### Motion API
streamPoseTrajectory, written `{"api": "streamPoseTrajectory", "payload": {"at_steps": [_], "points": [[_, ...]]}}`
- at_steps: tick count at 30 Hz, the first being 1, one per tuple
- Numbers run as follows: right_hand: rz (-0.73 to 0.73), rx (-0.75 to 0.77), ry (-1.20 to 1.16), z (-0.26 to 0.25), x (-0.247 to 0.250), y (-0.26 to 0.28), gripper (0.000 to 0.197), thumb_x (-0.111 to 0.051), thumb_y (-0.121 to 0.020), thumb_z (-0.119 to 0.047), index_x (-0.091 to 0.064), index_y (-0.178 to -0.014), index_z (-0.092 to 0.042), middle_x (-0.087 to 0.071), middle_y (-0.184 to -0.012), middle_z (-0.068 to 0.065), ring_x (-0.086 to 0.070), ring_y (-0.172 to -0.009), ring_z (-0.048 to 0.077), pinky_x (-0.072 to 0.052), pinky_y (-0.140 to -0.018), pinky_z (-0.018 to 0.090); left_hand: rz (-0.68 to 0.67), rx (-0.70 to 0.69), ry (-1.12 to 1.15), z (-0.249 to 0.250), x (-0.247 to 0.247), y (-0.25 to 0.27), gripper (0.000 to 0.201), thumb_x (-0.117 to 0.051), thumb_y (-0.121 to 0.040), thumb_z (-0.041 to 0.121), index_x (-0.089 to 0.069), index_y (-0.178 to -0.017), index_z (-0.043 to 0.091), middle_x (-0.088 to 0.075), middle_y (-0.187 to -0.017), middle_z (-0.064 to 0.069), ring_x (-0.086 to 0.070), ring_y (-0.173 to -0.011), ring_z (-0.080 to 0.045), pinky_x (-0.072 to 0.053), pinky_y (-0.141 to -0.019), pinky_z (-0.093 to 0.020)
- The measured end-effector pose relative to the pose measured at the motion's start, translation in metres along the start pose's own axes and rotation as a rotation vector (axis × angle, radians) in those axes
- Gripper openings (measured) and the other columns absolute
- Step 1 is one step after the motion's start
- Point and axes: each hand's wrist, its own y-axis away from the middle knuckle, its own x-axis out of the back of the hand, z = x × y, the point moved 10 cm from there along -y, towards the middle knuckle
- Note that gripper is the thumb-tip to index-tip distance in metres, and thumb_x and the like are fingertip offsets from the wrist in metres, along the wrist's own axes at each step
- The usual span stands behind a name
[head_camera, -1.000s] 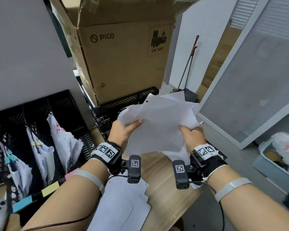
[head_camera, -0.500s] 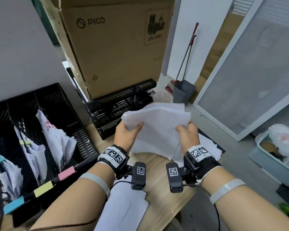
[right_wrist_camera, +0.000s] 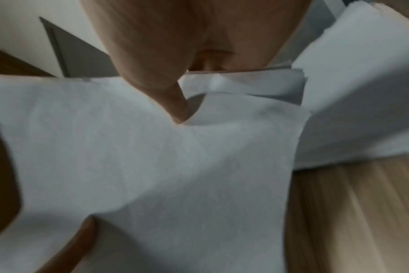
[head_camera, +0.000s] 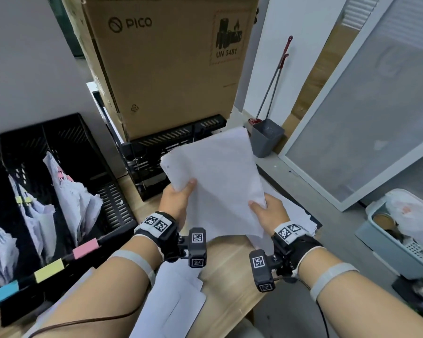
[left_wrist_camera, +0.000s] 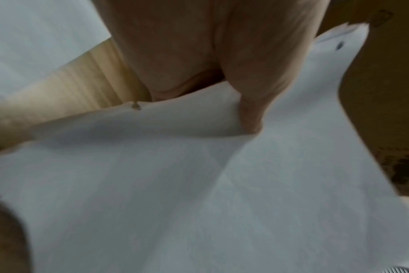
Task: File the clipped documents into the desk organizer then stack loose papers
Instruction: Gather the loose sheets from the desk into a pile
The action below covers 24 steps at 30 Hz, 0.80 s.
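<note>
Both hands hold a bundle of loose white papers [head_camera: 217,181] up above the wooden desk [head_camera: 230,262]. My left hand [head_camera: 178,198] pinches its left edge, thumb on top. At the lower right corner my right hand [head_camera: 266,211] pinches the sheets, thumb on top too. The wrist views show the same papers [left_wrist_camera: 199,184] [right_wrist_camera: 152,166] under each thumb, blurred. A black mesh desk organizer [head_camera: 66,147] stands at the left, and clipped documents [head_camera: 69,198] lean in its slots. More loose papers lie flat on the desk near me [head_camera: 176,303] and under my right hand [head_camera: 296,211].
A large cardboard box [head_camera: 171,64] sits on a black mesh tray rack [head_camera: 161,152] behind the papers. Pink, yellow and blue labels [head_camera: 49,274] mark the organizer's front. On the floor to the right stand a grey dustpan [head_camera: 266,137], a white-framed panel [head_camera: 366,123] and a bin [head_camera: 401,240].
The crumpled, spread sheets have been gathered into a flatter, squared bundle. The bundle now tilts up toward the box, and the right hand has slid to its lower right corner.
</note>
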Motion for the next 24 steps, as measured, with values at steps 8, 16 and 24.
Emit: {"api": "streamPoseTrajectory", "payload": {"at_steps": [8, 16, 24], "points": [[-0.067, -0.080, 0.462, 0.060, 0.061, -0.072, 0.035, -0.054, -0.092, -0.012, -0.060, -0.127, -0.012, -0.066, -0.125, 0.009, -0.061, -0.114, 0.031, -0.044, -0.097, 0.029, -0.096, 0.390, -0.220, -0.103, -0.055, 0.003, 0.030, -0.067, -0.089, 0.006, -0.065, -0.120, 0.006, -0.073, -0.115, -0.014, -0.069, -0.104, -0.036, -0.057, -0.091, -0.047], [-0.309, -0.181, 0.723, 0.147, 0.058, -0.160, 0.050, -0.062, -0.082, -0.019, -0.053, -0.131, -0.013, -0.055, -0.134, 0.015, -0.058, -0.118, 0.034, -0.048, -0.098, 0.034, -0.005, 0.637, -0.353, -0.192, -0.079, -0.016, 0.051, -0.084, -0.055, 0.026, -0.072, -0.090, -0.009, -0.074, -0.097, -0.027, -0.072, -0.094, -0.046, -0.056, -0.088, -0.063], [-0.327, -0.084, 0.933, 0.175, 0.047, -0.170, 0.057, -0.058, -0.080, -0.024, -0.043, -0.134, -0.010, -0.042, -0.133, 0.013, -0.042, -0.126, 0.034, -0.045, -0.103, 0.042, 0.216, 0.650, -0.403, -0.189, -0.107, -0.009, 0.035, -0.078, -0.083, 0.027, -0.066, -0.091, -0.005, -0.069, -0.078, -0.013, -0.066, -0.063, -0.027, -0.056, -0.049, -0.026]]}}
